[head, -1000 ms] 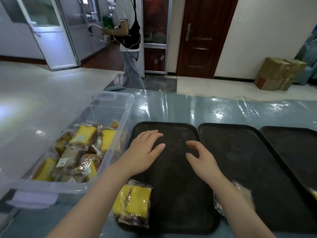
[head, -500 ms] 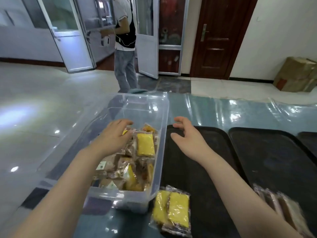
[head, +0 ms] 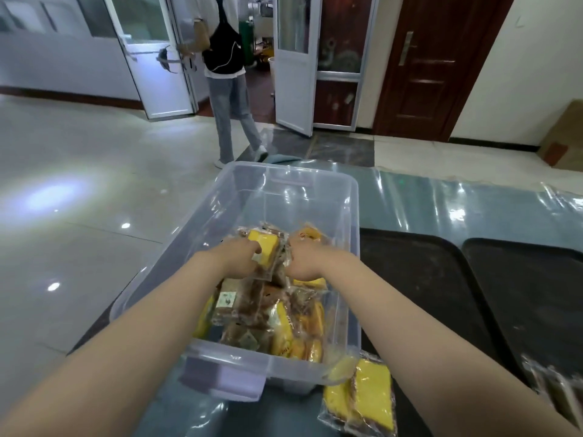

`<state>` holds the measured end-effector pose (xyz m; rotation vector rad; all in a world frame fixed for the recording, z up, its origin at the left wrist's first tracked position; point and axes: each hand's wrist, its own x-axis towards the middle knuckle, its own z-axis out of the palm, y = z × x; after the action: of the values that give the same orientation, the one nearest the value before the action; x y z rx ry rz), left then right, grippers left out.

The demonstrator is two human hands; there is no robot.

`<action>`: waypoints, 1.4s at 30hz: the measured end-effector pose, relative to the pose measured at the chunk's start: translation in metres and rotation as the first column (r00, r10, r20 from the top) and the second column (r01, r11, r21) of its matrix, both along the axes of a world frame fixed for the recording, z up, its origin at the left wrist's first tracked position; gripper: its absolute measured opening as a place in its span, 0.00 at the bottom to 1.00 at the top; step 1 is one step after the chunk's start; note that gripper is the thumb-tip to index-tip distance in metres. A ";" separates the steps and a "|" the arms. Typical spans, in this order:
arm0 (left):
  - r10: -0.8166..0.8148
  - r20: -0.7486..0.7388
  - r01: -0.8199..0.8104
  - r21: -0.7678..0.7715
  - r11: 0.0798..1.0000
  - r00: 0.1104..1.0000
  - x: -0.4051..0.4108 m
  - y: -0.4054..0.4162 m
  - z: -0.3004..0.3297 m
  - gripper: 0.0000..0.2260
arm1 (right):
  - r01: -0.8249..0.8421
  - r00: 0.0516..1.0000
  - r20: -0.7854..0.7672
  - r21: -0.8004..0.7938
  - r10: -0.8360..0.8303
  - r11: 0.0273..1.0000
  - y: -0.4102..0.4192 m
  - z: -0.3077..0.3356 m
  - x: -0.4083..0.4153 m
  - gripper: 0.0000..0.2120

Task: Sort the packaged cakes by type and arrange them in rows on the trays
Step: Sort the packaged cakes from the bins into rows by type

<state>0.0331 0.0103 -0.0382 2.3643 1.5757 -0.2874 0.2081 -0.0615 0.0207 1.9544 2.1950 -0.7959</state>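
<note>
Behind the table, somebody with a black bag standing at the open white doors, brown door off to the right, cardboard box at the far right edge. Up front, clear plastic bin sitting left of two dark trays, piled with wrapped cakes, yellow and brown all mixed together. Two yellow packs lying just outside the bin's near right corner, on the near tray edge. More packs, blurry, at the bottom right. Both arms reaching down into the bin. Left hand pinched shut around a yellow cake. Right hand curled on the pile beside it, touching an orange-ish pack, can't tell if actually gripping.
</note>
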 end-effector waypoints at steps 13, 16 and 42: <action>0.140 0.156 -0.147 0.032 0.989 0.978 -0.017 0.022 -0.030 0.20 | 0.175 0.942 0.313 -0.145 -0.123 0.974 0.055 -0.046 -0.013 0.31; 0.165 0.124 -0.171 0.043 0.984 0.978 -0.018 0.024 -0.035 0.23 | 0.239 0.925 0.321 -0.082 -0.202 0.968 0.062 -0.056 -0.009 0.39; 0.241 0.141 -0.242 -0.012 0.970 0.960 -0.025 0.038 -0.037 0.14 | 0.060 0.961 0.266 0.077 -0.079 0.995 0.074 -0.068 -0.004 0.09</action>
<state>0.0082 0.0485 -0.0750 2.1146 1.7735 -0.0613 0.2039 0.0124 -0.0475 2.0425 2.0295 -0.4358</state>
